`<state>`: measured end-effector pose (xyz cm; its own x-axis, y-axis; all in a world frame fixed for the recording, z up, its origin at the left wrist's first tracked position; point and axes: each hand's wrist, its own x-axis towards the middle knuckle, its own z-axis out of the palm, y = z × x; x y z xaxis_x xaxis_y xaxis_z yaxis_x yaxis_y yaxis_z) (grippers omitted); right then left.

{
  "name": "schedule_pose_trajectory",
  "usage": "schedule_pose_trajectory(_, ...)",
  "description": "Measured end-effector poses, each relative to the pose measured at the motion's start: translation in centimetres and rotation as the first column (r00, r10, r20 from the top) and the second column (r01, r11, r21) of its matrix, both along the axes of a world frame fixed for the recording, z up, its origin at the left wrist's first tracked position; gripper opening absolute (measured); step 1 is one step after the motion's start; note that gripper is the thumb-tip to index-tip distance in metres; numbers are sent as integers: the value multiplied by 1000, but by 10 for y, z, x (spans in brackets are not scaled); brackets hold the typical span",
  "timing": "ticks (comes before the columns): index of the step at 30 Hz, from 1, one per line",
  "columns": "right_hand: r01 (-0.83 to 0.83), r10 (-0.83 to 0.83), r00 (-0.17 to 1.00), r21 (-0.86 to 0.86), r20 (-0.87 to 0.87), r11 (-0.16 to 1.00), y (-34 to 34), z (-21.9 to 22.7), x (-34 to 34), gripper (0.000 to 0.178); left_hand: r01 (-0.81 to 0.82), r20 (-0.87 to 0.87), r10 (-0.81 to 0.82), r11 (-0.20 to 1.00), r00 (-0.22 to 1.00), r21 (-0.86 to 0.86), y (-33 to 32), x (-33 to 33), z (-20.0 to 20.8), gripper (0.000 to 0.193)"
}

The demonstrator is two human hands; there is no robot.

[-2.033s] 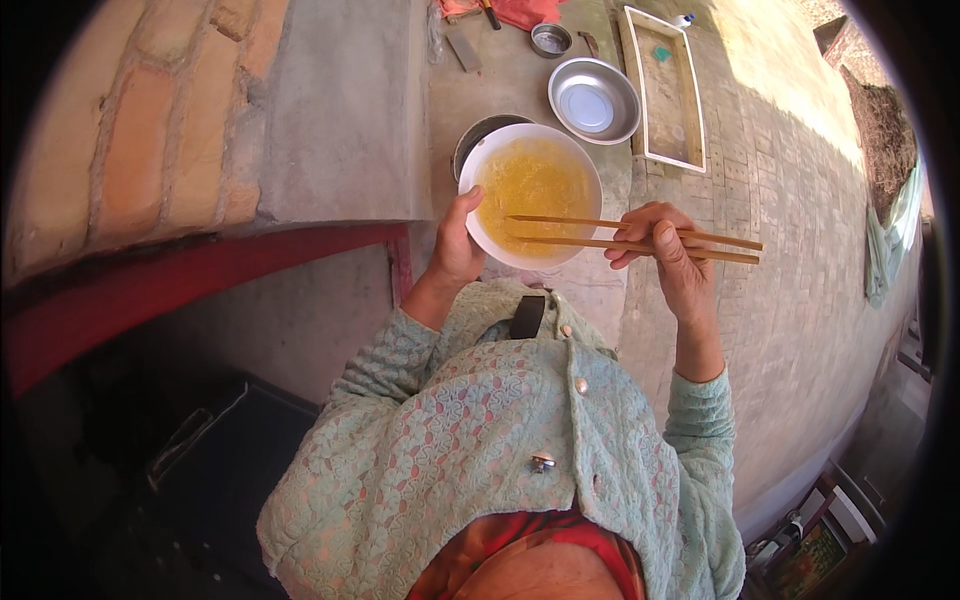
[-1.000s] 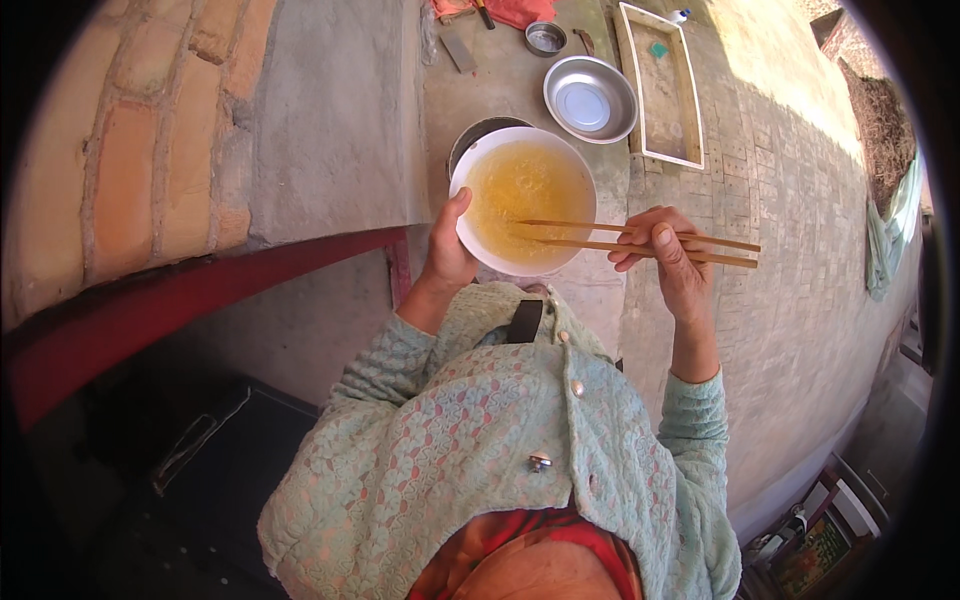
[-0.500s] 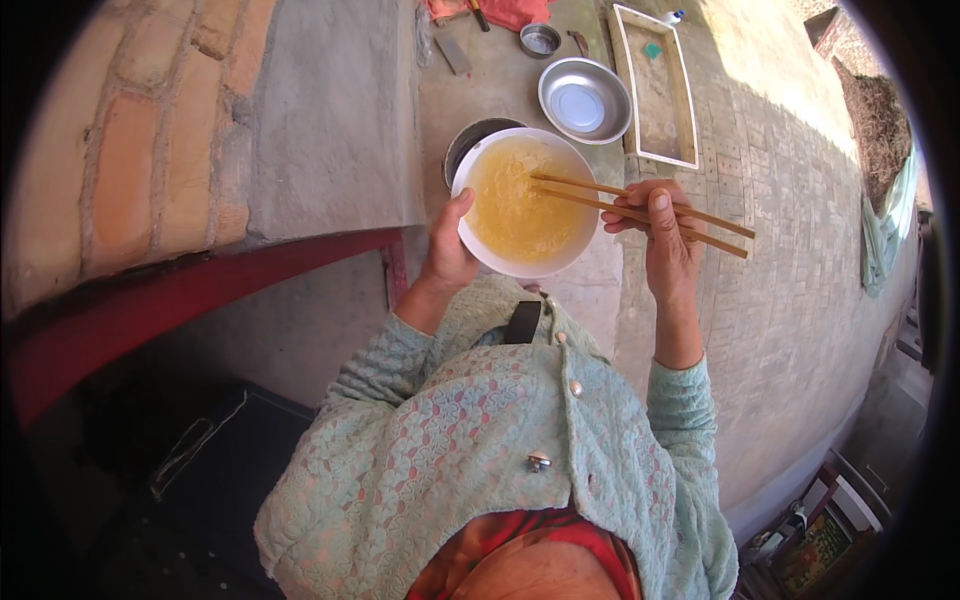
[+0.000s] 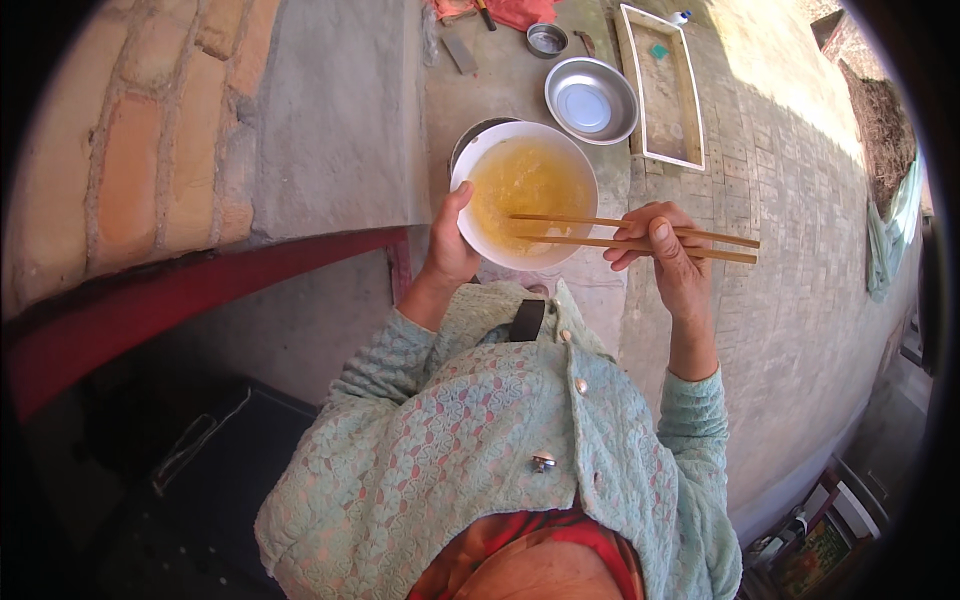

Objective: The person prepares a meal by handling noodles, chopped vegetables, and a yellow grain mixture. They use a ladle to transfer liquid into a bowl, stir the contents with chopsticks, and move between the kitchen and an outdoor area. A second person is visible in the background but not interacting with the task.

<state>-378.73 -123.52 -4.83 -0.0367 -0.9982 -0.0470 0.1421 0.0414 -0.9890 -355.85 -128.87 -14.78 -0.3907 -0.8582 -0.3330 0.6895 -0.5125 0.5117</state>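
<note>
— Hands first. What are they doing?

— My left hand (image 4: 450, 250) cups the near-left rim of the white bowl (image 4: 480, 150), thumb hooked over the edge, fingers under it and out of sight. My right hand (image 4: 665, 250) is pinched on a pair of wooden chopsticks (image 4: 620, 232); the tips reach left from my fingers into the bowl.

— Contents?

— Yellow liquid, glossy, filling most of the bowl, just left of my right hand.

— Beyond the hands?

— A dark pot (image 4: 468, 140) is partly hidden under the bowl. Farther off sit a steel bowl (image 4: 590, 100) and a small metal cup (image 4: 547, 40); a long white tray (image 4: 662, 85) lies to the right of them.
</note>
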Motion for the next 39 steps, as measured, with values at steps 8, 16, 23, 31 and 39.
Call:
schedule_pose_trajectory(8, 51, -49, 997, -24, 58, 998, -4, -12, 18, 36, 24, 0, -24, 1000, 1000, 5, -4, -9, 5, 47)
schedule_pose_trajectory(16, 192, -191, 981, -62, 23, 980, -12, -14, 0, 36, 45, -10, -45, 999, 999, -11, -6, -13, 5, 47)
schedule_pose_trajectory(23, 148, -148, 989, 17, 3, 989, 6, -8, -21, 35, 31, 18, -30, 999, 999, -42, -8, -8, 8, 46)
schedule_pose_trajectory(31, 32, -32, 999, 13, -6, 999, 12, -4, 1, 35, 26, -3, -26, 999, 1000, -30, -8, -9, 7, 47)
schedule_pose_trajectory(39, 76, -78, 993, 19, 90, 997, 8, -10, 15, 34, 47, -12, -48, 999, 999, -23, -5, -17, 9, 48)
